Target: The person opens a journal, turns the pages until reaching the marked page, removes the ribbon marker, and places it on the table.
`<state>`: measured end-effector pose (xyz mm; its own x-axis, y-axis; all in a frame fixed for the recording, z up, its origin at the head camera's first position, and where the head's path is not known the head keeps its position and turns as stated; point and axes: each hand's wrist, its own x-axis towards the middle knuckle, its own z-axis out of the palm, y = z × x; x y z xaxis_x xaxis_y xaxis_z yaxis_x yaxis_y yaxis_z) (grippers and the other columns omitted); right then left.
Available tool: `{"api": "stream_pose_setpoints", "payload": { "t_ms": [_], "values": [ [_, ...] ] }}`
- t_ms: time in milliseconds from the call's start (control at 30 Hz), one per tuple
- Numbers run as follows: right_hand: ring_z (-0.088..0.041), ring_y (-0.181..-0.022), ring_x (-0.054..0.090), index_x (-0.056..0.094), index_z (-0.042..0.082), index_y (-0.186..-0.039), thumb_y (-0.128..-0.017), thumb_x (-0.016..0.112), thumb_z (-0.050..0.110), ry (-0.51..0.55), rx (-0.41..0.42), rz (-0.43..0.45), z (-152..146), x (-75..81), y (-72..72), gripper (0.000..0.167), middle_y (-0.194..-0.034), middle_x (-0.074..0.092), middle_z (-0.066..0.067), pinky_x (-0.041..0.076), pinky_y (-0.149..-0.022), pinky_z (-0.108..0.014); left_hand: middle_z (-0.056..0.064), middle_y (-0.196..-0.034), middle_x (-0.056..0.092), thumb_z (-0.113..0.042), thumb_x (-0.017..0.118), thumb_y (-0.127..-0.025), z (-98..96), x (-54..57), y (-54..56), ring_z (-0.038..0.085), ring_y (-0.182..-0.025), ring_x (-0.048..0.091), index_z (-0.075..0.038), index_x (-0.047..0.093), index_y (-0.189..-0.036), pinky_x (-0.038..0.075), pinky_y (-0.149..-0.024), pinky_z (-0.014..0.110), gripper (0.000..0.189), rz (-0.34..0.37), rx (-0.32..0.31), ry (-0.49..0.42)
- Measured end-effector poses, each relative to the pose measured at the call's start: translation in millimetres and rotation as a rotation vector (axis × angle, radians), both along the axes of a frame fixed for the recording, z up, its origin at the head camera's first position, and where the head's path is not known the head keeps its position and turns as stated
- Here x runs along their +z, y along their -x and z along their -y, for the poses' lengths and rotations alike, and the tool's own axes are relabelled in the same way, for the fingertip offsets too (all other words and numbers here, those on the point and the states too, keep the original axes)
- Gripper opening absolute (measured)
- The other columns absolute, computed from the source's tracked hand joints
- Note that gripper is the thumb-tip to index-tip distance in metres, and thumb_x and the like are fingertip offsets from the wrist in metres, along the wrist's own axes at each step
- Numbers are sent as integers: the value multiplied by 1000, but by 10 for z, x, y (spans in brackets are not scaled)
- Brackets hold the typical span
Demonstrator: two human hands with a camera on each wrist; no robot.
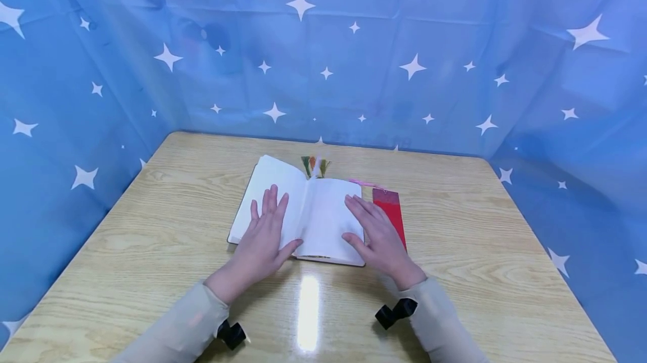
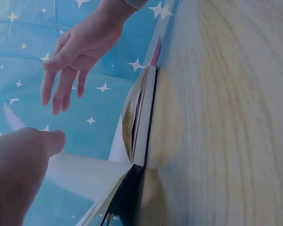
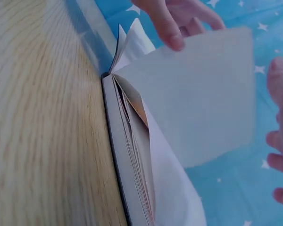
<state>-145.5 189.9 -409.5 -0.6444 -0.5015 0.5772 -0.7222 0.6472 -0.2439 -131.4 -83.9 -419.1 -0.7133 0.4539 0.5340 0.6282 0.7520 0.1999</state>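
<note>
An open book [image 1: 328, 222] with blank white pages lies on the wooden table. One page [image 3: 203, 99] stands up from its spine in the right wrist view. Over the left-hand page is my left hand [image 1: 260, 239], fingers spread and straight. In the right wrist view its thumb is close to the raised page's edge; I cannot tell if they touch. My right hand [image 1: 379, 236] hovers over the book's right edge, fingers extended and holding nothing. Partly beneath it lies a red bookmark [image 1: 389, 205] with a pink cord.
Green and orange tassels [image 1: 312, 165] stick out past the book's far edge. The wooden table [image 1: 151, 250] reaches back to a blue curtain [image 1: 242, 82] with white stars. A dark wrist device [image 1: 396, 313] hangs below the right sleeve.
</note>
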Motion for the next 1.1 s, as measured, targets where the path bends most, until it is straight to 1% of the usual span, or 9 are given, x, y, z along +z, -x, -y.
{"api": "stream_pose_setpoints", "payload": {
  "t_ms": [133,233,367,467,567,700,767,867,1100],
  "values": [
    [-25,-128,40,40,11,-142,-86,63,39,-19,-48,51,-27,-10,-27,66,-141,44,-7,30,-104,-48,28,-148,-17,-25,72,-78,38,-6,41,45,-137,-2,3,-3,-146,9,-102,66,104,-142,-19,-75],
    [-26,-127,41,43,10,-139,-81,71,28,-44,-73,93,-44,-26,-37,67,-139,46,-8,31,-102,-49,26,-147,-25,-22,77,-73,62,-15,65,47,-136,-5,2,-5,-146,7,-100,68,112,-233,13,-88],
    [-27,-125,44,48,8,-136,-81,71,28,-83,-82,123,-76,-51,-29,63,-136,50,-9,33,-101,-49,26,-142,-34,-27,80,-69,98,2,60,49,-133,-15,3,1,-146,3,-97,72,114,-256,121,23],
    [-28,-123,46,50,8,-134,-82,70,29,-115,-84,145,-102,-68,-20,60,-133,52,-9,35,-100,-48,32,-143,-27,-33,77,-72,129,18,39,50,-132,-16,4,14,-145,2,-95,74,104,-172,191,146],
    [-29,-122,47,51,8,-133,-83,69,30,-141,-84,174,-128,-86,-13,58,-133,53,-9,35,-100,-48,34,-147,-12,-37,69,-81,152,25,18,51,-133,-10,2,22,-145,4,-96,73,88,-29,226,254],
    [-29,-121,47,52,8,-133,-84,69,31,-175,-88,213,-162,-108,-14,57,-133,52,-9,36,-99,-48,30,-150,-2,-37,51,-94,168,2,3,46,-136,-4,0,20,-147,4,-105,62,71,176,195,290],
    [-30,-122,47,51,9,-133,-84,68,33,-194,-92,236,-177,-118,-17,57,-134,51,-9,36,-99,-49,28,-150,0,-36,44,-97,175,-26,-1,44,-137,-3,-1,17,-147,4,-108,56,67,242,169,278],
    [-30,-125,44,51,11,-135,-84,67,36,-216,-96,285,-199,-131,-22,59,-137,49,-8,34,-101,-49,27,-150,4,-39,40,-99,182,-68,-6,42,-137,-1,0,16,-147,6,-109,54,67,287,145,262],
    [-28,-131,36,46,16,-138,-79,69,47,-277,-72,366,-262,-169,-19,71,-142,43,-6,31,-103,-50,27,-150,7,-50,34,-97,190,-114,5,42,-137,2,-1,15,-148,11,-108,55,73,384,143,266]
  ]
}}
